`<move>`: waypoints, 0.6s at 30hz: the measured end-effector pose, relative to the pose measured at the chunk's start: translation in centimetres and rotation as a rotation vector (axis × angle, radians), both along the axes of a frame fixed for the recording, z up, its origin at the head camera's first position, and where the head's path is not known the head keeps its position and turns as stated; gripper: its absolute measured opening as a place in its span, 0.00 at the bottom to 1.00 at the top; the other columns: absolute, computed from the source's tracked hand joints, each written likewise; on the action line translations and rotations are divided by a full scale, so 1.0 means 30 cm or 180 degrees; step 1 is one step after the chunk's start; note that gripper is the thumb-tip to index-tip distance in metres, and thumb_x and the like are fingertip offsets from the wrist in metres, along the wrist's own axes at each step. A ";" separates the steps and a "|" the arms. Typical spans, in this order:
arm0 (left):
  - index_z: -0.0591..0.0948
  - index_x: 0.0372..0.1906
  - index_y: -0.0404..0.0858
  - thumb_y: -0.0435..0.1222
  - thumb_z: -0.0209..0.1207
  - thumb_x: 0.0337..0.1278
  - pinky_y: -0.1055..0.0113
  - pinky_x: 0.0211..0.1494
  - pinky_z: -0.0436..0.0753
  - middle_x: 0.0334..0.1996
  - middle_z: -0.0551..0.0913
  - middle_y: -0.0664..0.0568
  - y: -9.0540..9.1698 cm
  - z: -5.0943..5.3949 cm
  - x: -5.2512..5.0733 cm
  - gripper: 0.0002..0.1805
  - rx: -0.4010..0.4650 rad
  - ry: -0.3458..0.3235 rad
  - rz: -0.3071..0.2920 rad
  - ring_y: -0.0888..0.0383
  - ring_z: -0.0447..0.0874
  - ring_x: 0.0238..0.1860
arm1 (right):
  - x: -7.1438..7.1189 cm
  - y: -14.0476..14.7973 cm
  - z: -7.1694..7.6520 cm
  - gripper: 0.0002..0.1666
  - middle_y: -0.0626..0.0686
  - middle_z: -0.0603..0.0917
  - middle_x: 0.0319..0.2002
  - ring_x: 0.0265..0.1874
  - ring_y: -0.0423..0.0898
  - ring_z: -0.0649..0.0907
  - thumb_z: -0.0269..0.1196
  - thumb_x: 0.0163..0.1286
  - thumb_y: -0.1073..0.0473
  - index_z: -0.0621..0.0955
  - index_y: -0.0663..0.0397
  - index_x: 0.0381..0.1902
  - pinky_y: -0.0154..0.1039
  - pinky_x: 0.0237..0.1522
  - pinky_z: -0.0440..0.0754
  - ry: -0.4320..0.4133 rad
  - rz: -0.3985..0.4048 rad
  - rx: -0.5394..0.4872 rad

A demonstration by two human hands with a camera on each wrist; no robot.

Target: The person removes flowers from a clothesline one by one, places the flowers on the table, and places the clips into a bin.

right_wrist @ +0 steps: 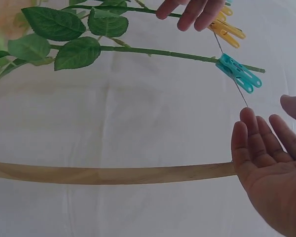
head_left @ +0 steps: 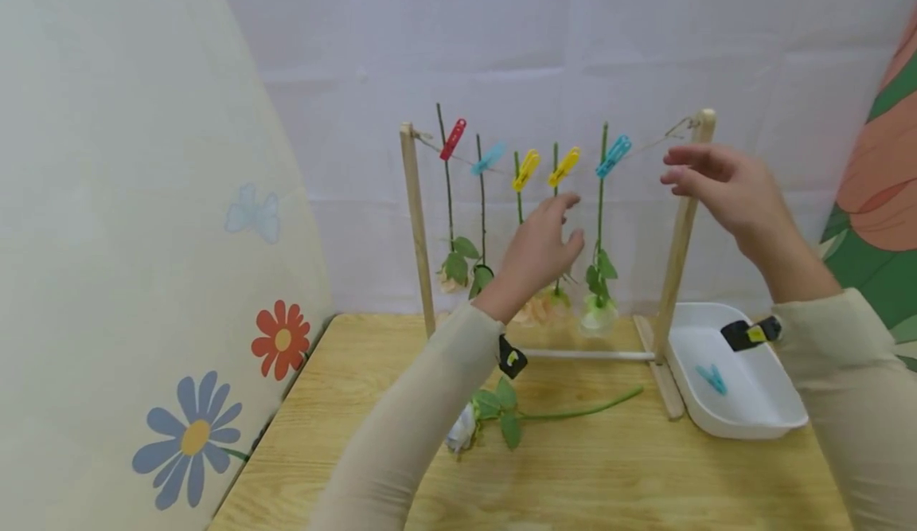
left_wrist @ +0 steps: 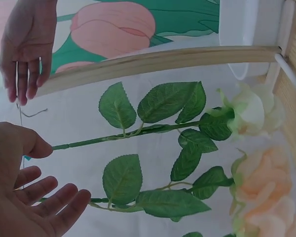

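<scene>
My left hand [head_left: 539, 246] reaches in front of the hanging stems with loose, spread fingers and nothing in them. My right hand [head_left: 741, 193] is beside the top of the right post, its fingers relaxed and holding nothing. In the right wrist view its fingertips lie close to the string [right_wrist: 241, 93]; whether they touch it I cannot tell. Several roses hang head down from the string by clothespins: a red one [head_left: 453, 139], a pale blue one [head_left: 489, 158], two yellow ones, and a blue one [head_left: 614, 157] pinning the stem of a whitish rose [head_left: 598, 316].
A wooden frame [head_left: 418, 228] holds the string between two posts. On the table [head_left: 609, 483] in front lies a white rose [head_left: 462, 427] with a green stem. At the right stands a white tray [head_left: 770, 411] containing a blue clothespin [head_left: 712, 379].
</scene>
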State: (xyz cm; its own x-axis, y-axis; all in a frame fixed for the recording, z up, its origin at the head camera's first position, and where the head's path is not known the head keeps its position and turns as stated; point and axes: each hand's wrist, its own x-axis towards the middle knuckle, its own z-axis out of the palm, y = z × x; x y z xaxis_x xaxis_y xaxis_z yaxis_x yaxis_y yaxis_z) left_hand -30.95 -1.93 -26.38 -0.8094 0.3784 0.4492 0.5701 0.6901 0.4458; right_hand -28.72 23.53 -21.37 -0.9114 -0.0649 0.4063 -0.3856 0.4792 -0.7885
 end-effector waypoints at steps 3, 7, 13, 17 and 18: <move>0.67 0.74 0.39 0.38 0.55 0.73 0.63 0.58 0.82 0.68 0.74 0.48 0.008 0.005 -0.011 0.28 0.0214 -0.0121 -0.0042 0.55 0.79 0.60 | -0.010 -0.015 0.011 0.28 0.46 0.81 0.57 0.47 0.35 0.82 0.59 0.77 0.47 0.75 0.54 0.69 0.25 0.52 0.80 0.0079 0.0046 -0.0052; 0.67 0.73 0.40 0.37 0.56 0.73 0.64 0.59 0.82 0.67 0.75 0.49 0.019 0.008 -0.021 0.28 0.0458 -0.0248 -0.0077 0.55 0.79 0.60 | -0.025 -0.035 0.027 0.28 0.44 0.82 0.54 0.46 0.35 0.83 0.59 0.77 0.50 0.75 0.58 0.68 0.23 0.49 0.80 0.0142 0.0101 -0.0164; 0.68 0.72 0.42 0.35 0.58 0.71 0.65 0.58 0.83 0.66 0.76 0.50 0.042 0.001 -0.042 0.28 0.0834 -0.0434 -0.0143 0.55 0.81 0.59 | -0.046 -0.063 0.050 0.28 0.45 0.83 0.55 0.46 0.35 0.84 0.61 0.76 0.50 0.76 0.57 0.68 0.23 0.46 0.81 0.0087 0.0156 -0.0342; 0.69 0.72 0.43 0.34 0.59 0.70 0.65 0.58 0.83 0.65 0.77 0.49 0.058 -0.006 -0.057 0.28 0.1092 -0.0596 -0.0205 0.53 0.81 0.60 | -0.055 -0.079 0.061 0.28 0.50 0.81 0.58 0.46 0.37 0.84 0.61 0.76 0.51 0.75 0.56 0.69 0.24 0.46 0.82 0.0026 0.0160 -0.0376; 0.69 0.72 0.43 0.34 0.59 0.70 0.65 0.58 0.83 0.65 0.77 0.49 0.062 -0.007 -0.060 0.28 0.1146 -0.0626 -0.0212 0.53 0.81 0.60 | -0.057 -0.083 0.063 0.28 0.51 0.81 0.58 0.46 0.37 0.84 0.60 0.76 0.51 0.75 0.57 0.69 0.24 0.46 0.82 0.0026 0.0163 -0.0382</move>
